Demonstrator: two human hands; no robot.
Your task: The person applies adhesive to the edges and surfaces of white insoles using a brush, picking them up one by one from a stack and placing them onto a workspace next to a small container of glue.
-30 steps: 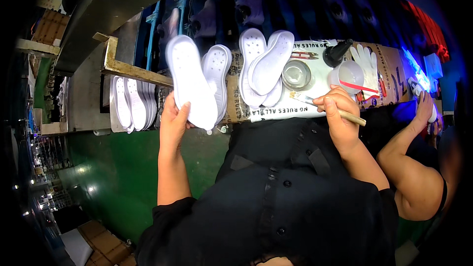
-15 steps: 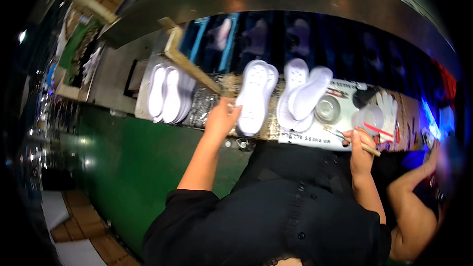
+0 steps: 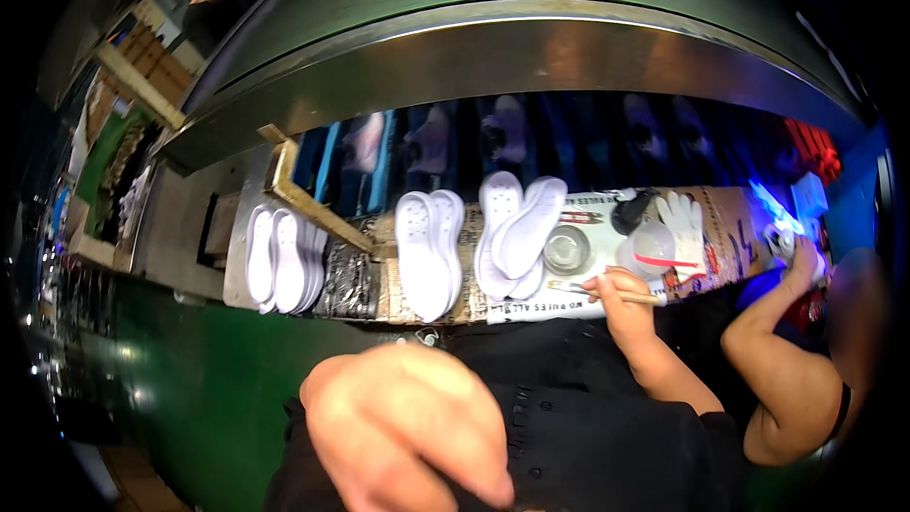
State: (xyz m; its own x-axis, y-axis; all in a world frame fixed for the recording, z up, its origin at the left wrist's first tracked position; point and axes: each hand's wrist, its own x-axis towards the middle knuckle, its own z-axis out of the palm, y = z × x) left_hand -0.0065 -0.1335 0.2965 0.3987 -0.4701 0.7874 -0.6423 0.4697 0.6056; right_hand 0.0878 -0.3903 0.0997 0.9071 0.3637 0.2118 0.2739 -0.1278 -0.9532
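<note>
My right hand (image 3: 627, 311) pinches a slim brush (image 3: 647, 299) with a wooden handle, its tip toward the left beside a round clear glass jar (image 3: 567, 251). Close to the camera, large and blurred, is my left hand (image 3: 408, 417), drawn in front of my chest; its fingers do not show clearly. White shoe soles lie on the bench: a pair (image 3: 427, 256) in the middle, a crossed pile (image 3: 524, 232) left of the jar, and a row of several (image 3: 289, 261) at the far left.
Right of the jar are a translucent cup (image 3: 648, 248) with a red strip, a dark bottle (image 3: 629, 214) and a white glove (image 3: 681, 220). A wooden bar (image 3: 318, 209) crosses the bench's left part. Behind runs a metal ledge (image 3: 531, 57). A co-worker's arm (image 3: 782, 308) is at right.
My left hand has left the middle pair of soles and come up close to the camera. My right hand still holds the brush, now turned flatter. The view has shifted.
</note>
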